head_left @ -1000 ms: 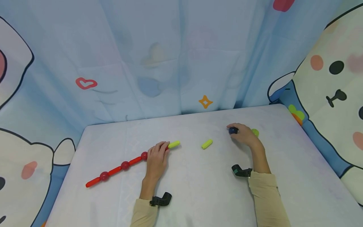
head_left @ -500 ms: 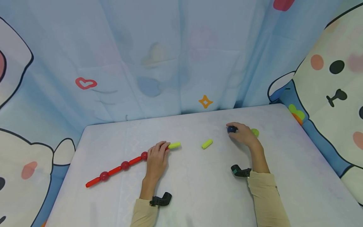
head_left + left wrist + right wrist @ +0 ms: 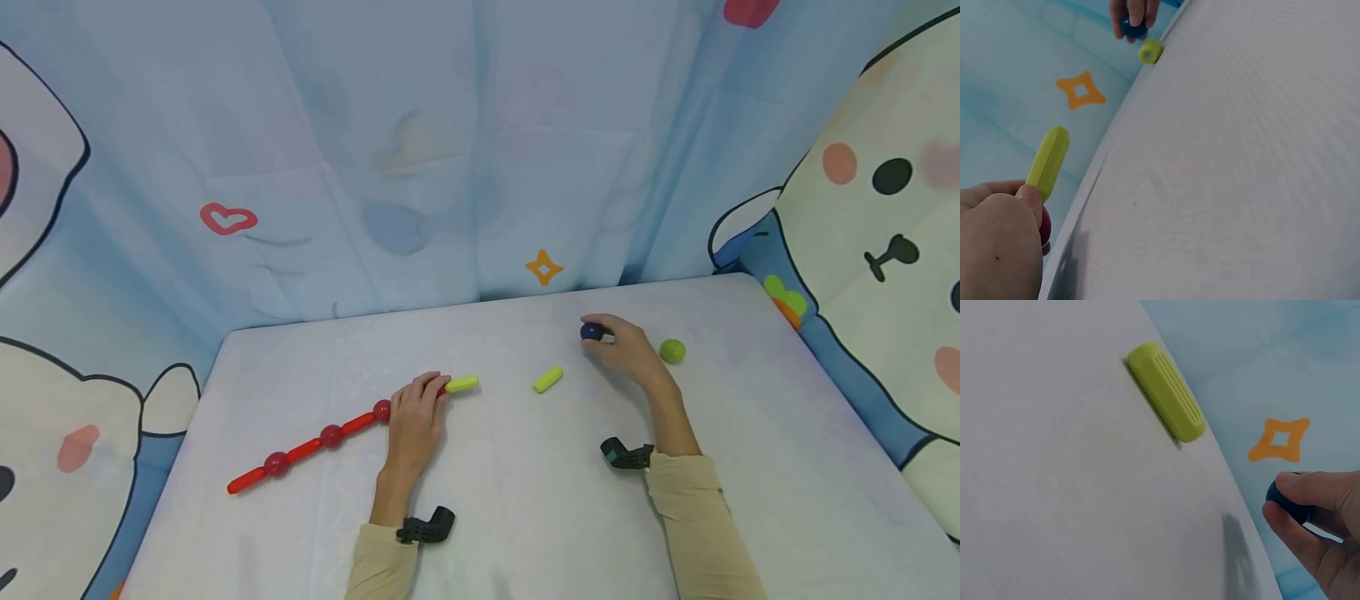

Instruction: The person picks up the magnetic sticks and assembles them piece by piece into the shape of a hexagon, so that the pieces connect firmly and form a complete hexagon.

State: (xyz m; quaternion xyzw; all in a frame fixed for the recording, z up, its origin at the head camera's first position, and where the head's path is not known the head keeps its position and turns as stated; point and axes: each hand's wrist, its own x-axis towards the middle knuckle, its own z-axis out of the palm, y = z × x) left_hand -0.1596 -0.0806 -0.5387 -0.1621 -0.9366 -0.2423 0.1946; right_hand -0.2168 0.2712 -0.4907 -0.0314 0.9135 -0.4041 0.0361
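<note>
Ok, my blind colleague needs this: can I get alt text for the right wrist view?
A right hand holds a dark blue ball in its grip. A ridged lime-green stick lies on a white table before a blue curtain with an orange star.

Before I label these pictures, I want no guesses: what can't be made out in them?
Head view: the stretch of the red chain under the left hand, which covers it.
Left wrist view: part of the red ball, behind that hand.
Right wrist view: part of the dark blue ball, behind the right hand, which the right edge cuts short.
</note>
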